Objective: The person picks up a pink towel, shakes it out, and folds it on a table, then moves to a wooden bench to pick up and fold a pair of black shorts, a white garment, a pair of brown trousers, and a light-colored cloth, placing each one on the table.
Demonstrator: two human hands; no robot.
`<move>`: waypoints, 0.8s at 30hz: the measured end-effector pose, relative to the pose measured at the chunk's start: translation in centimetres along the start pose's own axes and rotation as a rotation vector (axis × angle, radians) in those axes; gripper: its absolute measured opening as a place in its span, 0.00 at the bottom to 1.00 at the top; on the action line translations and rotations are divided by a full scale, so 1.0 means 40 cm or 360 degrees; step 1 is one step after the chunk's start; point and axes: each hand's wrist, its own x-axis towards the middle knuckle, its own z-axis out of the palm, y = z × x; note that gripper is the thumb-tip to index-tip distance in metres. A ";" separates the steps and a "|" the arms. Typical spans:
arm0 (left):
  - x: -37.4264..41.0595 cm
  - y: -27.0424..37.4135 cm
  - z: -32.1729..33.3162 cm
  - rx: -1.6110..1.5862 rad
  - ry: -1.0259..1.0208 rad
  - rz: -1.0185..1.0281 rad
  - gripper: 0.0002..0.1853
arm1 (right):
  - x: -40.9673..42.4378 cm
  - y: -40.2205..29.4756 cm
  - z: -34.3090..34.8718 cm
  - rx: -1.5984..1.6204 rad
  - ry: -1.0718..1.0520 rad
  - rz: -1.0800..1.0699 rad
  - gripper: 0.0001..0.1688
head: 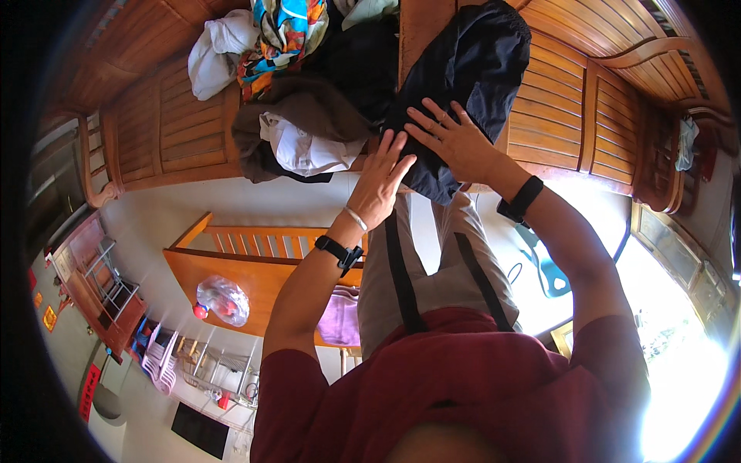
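A black garment (483, 78) of thin cloth lies folded lengthwise on a slatted wooden bench before me. My right hand (454, 139) rests palm down on its lower middle, fingers spread. At the garment's left edge is my left hand (379, 182), fingers extended and thumb apart; its fingertips touch the cloth or sit just over it. Neither hand grips anything visible. To the left lies a heap with a brown garment (312, 98), a white cloth (315, 147), a multicoloured patterned cloth (278, 52) and another white cloth (217, 52).
The wooden bench (547, 110) runs across in front, with slatted seats on both sides. Below left stands an orange wooden table (231, 275) holding a clear plastic bag (223, 301). Pink plastic chairs (159, 359) are farther left. A teal object (547, 269) is on the floor at right.
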 end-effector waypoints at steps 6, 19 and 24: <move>-0.034 -0.011 0.035 -0.1550 0.0505 -0.0875 0.41 | -0.002 0.007 0.046 0.0034 0.0160 -0.0009 0.63; 0.045 0.066 -0.058 -0.2901 0.0484 -0.1097 0.16 | -0.021 0.009 0.035 0.0559 0.0215 -0.0068 0.58; 0.072 0.128 -0.108 -0.3264 0.0696 -0.0918 0.14 | -0.050 -0.001 -0.018 0.1793 0.0072 -0.0075 0.48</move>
